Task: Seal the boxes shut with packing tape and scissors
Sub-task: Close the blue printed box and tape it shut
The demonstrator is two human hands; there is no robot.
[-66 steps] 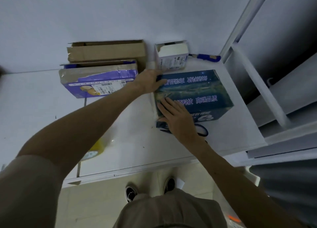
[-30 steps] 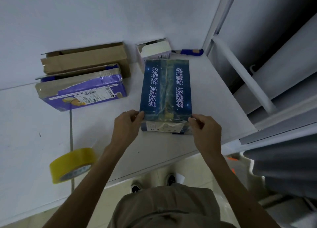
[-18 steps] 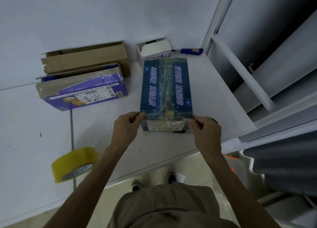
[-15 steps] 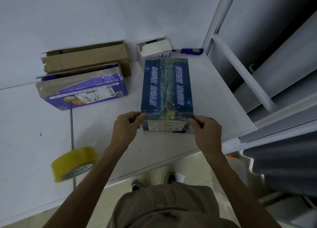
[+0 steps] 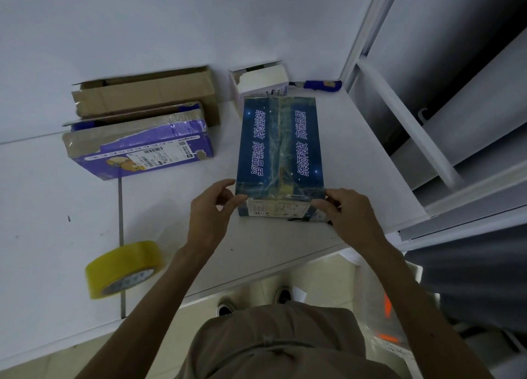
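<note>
A dark blue printed box [image 5: 281, 148] lies lengthwise on the white table [image 5: 42, 207], with clear tape along its top seam. My left hand [image 5: 212, 207] pinches the box's near left corner. My right hand [image 5: 346, 212] pinches its near right corner. A yellow roll of packing tape [image 5: 125, 269] stands on the table to the left of my left arm. Something dark shows under the box's near right corner; I cannot tell what it is.
A purple box with torn brown tape [image 5: 139, 145] lies at the back left, with an open brown carton [image 5: 145, 93] behind it. A small white open box [image 5: 261, 82] and a blue-handled tool [image 5: 322, 84] sit by the wall. White shelving [image 5: 405, 116] borders the right side.
The blue box went from lying crosswise under my hands to lying lengthwise. Both hands moved to its near corners and have since stayed there.
</note>
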